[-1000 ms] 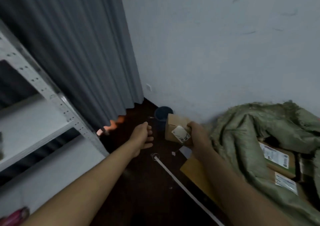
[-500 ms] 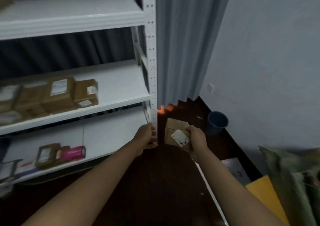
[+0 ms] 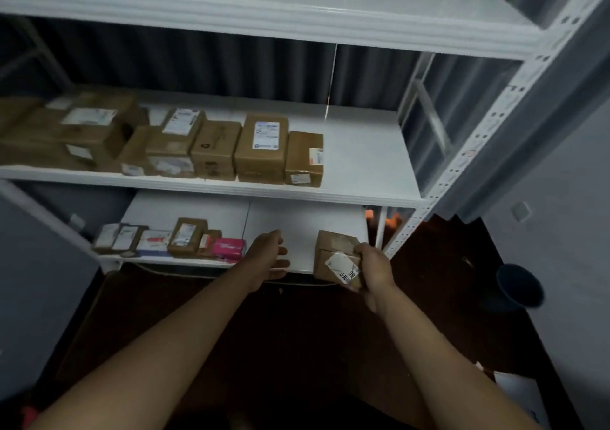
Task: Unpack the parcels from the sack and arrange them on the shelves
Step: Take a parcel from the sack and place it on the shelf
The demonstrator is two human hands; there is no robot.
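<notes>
While the view is now facing the shelves [image 3: 330,195] rather than the sack corner of a second ago, the right hand [image 3: 374,269] is gripping a small brown parcel [image 3: 335,258] at the front edge of the lowest shelf [image 3: 297,221], and the left hand [image 3: 269,258] is hovering beside it, fingers loosely spread and holding nothing. Placement is judged imminent. The sack is lying out of frame, and the parcel's label [image 3: 341,266] is reading too blurred to decipher.

Two bare forearms reach in from the lower edge, uncovered from elbow to wrist, with no sleeve edge in view; the left hand [image 3: 269,255] and the right hand [image 3: 374,269] carry no gloves, rings or wristbands
</notes>
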